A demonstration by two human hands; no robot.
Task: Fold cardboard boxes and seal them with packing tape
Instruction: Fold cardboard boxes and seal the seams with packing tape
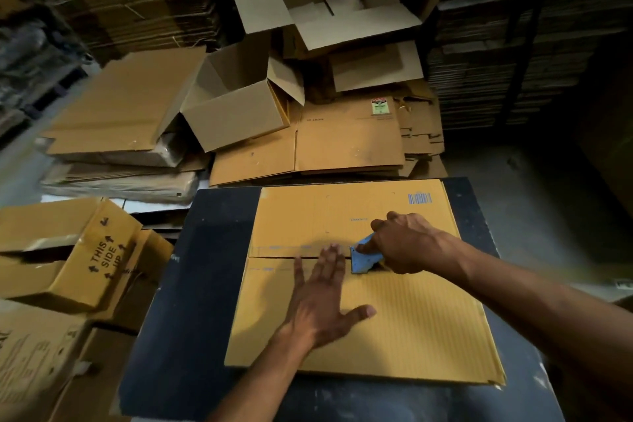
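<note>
1. The cardboard box (394,325) lies with its two top flaps closed flat on the dark bench (178,336), directly under both hands; the seam where the flaps meet runs crosswise beneath the fingertips.
2. The left hand (322,301) lies flat and open on the near flap, fingers straight and spread, thumb out to the side, fingertips reaching the seam.
3. The right hand (407,243) is curled around a blue tape dispenser (364,257), gripping it with the forefinger laid along its top.
4. The dispenser sits on the seam, just beside the left fingertips and touching the box surface; whether tape is coming off it cannot be told.
5. A blue printed barcode mark (419,198) sits on the far flap, beyond the right hand.
6. Beyond both hands, past the bench's far edge, lies a pile of flattened cartons (342,144), with an open assembled box (236,106) tipped on it and more open boxes (342,10) behind.
7. Off to the left of the left hand stands a carton printed "THIS SIDE UP" (102,259), among other stacked cartons.
8. The room is dim; tall stacks of flat cardboard (513,62) fill the background.
</note>
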